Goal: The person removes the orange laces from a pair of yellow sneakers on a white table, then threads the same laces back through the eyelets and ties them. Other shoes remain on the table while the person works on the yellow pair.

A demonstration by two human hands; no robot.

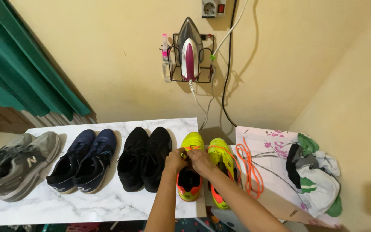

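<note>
Home laundry corner: wall-racked iron, ironing board, clothes heap, curtain.

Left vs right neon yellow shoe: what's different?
The left yellow shoe lies fully on the marble table, both hands on its tongue area: left hand, right hand. The right yellow shoe sits untouched past the table edge, an orange lace trailing beside it. Both share neon yellow uppers and orange lining.

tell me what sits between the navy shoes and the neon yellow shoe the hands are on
In the head view, a pair of black shoes stands between the navy shoes and the neon yellow shoe, which both the left hand and right hand touch.
</note>
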